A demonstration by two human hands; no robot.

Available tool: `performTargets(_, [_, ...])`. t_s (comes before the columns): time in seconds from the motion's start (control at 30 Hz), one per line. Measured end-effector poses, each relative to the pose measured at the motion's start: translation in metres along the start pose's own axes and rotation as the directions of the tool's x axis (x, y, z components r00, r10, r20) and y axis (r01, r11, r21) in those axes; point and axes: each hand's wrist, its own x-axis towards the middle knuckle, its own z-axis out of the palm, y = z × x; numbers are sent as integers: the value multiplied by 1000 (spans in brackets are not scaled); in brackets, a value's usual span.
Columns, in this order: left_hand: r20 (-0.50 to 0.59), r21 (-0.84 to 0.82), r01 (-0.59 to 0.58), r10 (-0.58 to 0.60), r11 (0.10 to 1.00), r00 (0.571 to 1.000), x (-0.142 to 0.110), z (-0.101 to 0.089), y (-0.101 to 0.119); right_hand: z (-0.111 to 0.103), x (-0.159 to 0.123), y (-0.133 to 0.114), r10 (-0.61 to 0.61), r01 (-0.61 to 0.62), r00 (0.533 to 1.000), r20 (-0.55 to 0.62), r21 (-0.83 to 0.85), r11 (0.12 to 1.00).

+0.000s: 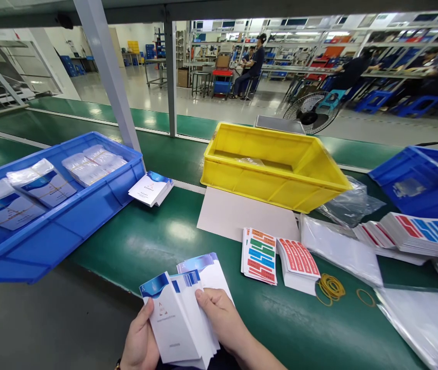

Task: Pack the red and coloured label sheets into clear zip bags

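Observation:
My left hand (141,334) is closed on the left side of a fanned stack of white-and-blue booklets (175,329), its thumb on the front cover. My right hand (222,316) grips the same stack from the right, thumb pressed on a booklet with blue bars at its top. Another booklet (213,267) with a pale blue header lies behind the stack, partly hidden by it. Farther off on the green bench sits a small pile of similar booklets (151,189). Right of my hands are sticker sheets (259,255) and a stack of red-printed cards (299,262).
At left, a blue bin (84,221) holds bagged booklets. A yellow bin (269,187) stands mid-bench, with another blue bin (415,169) farther right. Rubber bands (331,288) and clear plastic bags (342,249) lie at right. A metal post (109,72) rises beyond the left bin.

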Motion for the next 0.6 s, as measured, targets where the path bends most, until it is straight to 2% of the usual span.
performTargets(0.17, [-4,32,25,-24,999,1000,1,2,0,3,-6,-13,-183,158,976,-116,-199,967])
performTargets(0.27, [-10,34,7,-7,999,1000,0,4,5,-5,-8,-17,-211,183,969,-127,-205,961])
performTargets(0.4, [-28,7,-1,1,1000,1000,-1,-1,16,-31,3,-10,-182,142,961,-208,-195,971])
performTargets(0.47, [-51,-9,-5,5,1000,999,-1,-3,20,-43,11,-4,-223,126,915,-336,-287,950])
performTargets(0.53, [-78,-13,3,-4,1000,997,-1,-2,22,-49,15,-1,-310,123,839,-448,-399,909])
performTargets(0.57, [-93,-8,3,-3,1000,996,-2,-1,22,-48,16,-1,-337,132,825,-454,-425,896])
performTargets(0.6, [-108,5,0,1,1000,994,-2,1,22,-45,15,-3,-329,148,851,-409,-414,898])
